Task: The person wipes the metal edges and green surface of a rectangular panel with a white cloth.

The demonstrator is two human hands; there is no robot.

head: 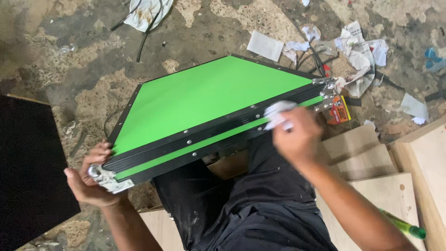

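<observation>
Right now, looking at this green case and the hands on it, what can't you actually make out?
- Right hand, head view: motion-blurred, so its grip on the white cloth is unclear.
- Green case: its underside faces away from the camera.
- Left hand: the fingers go behind the case's metal corner.
- Green bottle: partly hidden behind the right forearm.
- Small orange packet: too small to identify.

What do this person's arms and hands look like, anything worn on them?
Both forearms are bare, with no sleeves showing. The left hand and the right hand wear no gloves, and no watch, ring or wristband can be seen, though the right hand is blurred. Dark trousers with pale smudges show below.
</observation>
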